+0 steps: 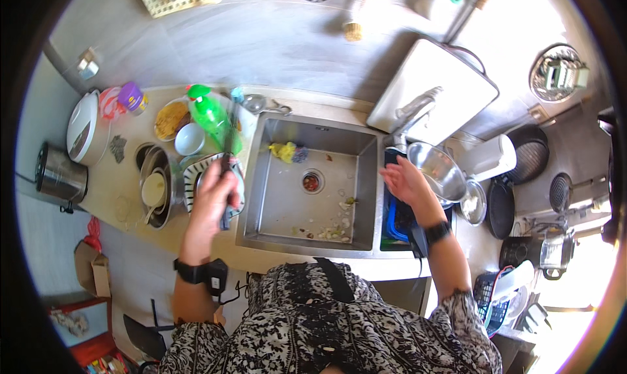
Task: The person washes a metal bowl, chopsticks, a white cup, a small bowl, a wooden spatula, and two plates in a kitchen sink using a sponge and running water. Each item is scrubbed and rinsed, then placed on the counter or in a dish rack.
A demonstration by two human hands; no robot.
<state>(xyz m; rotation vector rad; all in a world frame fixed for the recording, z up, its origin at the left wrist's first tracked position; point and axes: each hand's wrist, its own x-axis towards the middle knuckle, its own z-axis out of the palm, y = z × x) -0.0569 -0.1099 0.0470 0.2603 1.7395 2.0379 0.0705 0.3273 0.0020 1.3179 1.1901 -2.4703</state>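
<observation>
My left hand (211, 193) grips the dark handle of a kitchen knife (230, 131), whose blurred blade points toward the back wall. It is above the striped dish (190, 180) and left of the steel sink (277, 212). My right hand (404, 180) has its fingers apart and holds nothing; it hovers over the narrow right basin, near the faucet (419, 110). A blue plastic basket (393, 222) sits in that basin, partly under my forearm. In the main basin lie a yellow-and-blue scrubber (286, 152), food scraps (338, 231) and a drain strainer (312, 181) holding reddish bits.
A green bottle (209, 112), a white bowl (189, 139) and nested pots (159, 193) crowd the left counter. On the right are a steel bowl (436, 171), a white jug (492, 156) and frying pans (500, 207). A cutting board (441, 87) leans behind the faucet.
</observation>
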